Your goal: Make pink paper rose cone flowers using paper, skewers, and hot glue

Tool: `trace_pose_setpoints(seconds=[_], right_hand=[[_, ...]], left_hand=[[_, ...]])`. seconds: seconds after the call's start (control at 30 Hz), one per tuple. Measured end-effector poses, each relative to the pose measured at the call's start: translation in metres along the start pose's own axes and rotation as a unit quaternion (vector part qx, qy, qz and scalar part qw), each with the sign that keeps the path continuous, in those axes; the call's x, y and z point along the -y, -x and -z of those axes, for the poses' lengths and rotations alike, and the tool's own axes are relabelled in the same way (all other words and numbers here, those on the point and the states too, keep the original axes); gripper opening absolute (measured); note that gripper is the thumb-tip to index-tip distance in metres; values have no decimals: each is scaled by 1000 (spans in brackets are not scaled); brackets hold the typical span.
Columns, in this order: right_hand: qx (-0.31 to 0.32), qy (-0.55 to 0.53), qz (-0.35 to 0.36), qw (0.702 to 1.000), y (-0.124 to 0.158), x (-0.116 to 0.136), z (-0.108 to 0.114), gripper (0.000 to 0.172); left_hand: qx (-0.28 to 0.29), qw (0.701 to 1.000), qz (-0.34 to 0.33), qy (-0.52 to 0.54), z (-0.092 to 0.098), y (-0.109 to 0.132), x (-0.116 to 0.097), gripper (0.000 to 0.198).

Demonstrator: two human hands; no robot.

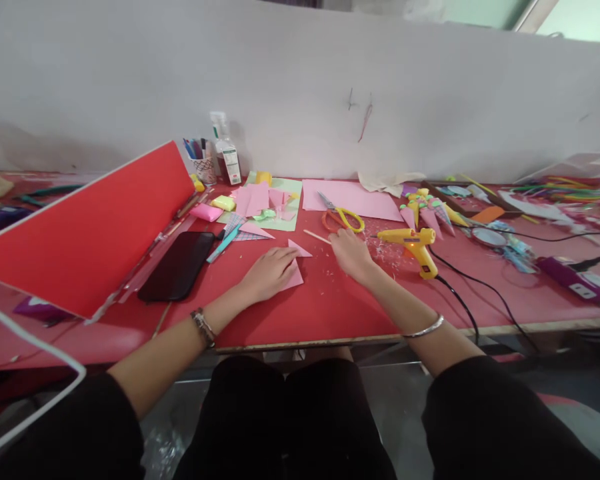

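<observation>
on the red desk (330, 300), just in front of the person, a folded piece of pink paper (297, 273) lies flat, one pointed corner sticking out toward the wall. the left hand (270, 272) rests palm down on top of it, fingers stretched out and laid close together, pressing on the paper and gripping nothing. the right hand (351, 253) lies just beside it to the right, knuckles up, its fingers bent down with the tips at the near end of a thin wooden stick (316, 237); whether they pinch the stick or only touch it cannot be told. beyond that hand lie scissors (341, 219) with orange and yellow handles, partly on a large pink sheet (360, 199). to the right of the hand a yellow glue gun (414, 247) stands on the desk, its black cord running off over the front edge, with small scraps scattered about it. behind the gun lies a cluster of paper cones (427, 215). to the left of the pink paper a black phone (177, 265) lies face up, and beside it a big red board (85, 227) leans at a slant. by the wall stand a cup of pens (205, 165) and a small bottle (226, 150).
</observation>
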State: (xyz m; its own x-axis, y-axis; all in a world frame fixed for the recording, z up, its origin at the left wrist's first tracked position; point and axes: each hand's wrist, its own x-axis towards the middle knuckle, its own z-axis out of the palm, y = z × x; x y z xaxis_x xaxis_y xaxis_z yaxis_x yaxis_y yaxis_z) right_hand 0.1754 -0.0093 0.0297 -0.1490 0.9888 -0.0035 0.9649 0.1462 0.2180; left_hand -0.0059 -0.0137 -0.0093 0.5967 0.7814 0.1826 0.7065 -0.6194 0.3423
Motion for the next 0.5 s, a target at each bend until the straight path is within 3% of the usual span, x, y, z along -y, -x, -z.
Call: trace_pose_setpoints(seconds=[0.2, 0.3, 0.5], right_hand=[[6, 2, 30, 1000, 8, -6, 0, 30], [5, -5, 36, 999, 12, -7, -3, 30], [-10, -24, 41, 999, 12, -9, -10, 26]], left_hand=[[-84, 991, 38, 93, 2, -1, 9, 34], [-99, 985, 56, 128, 9, 5, 9, 32], [20, 983, 123, 134, 20, 18, -7, 31]])
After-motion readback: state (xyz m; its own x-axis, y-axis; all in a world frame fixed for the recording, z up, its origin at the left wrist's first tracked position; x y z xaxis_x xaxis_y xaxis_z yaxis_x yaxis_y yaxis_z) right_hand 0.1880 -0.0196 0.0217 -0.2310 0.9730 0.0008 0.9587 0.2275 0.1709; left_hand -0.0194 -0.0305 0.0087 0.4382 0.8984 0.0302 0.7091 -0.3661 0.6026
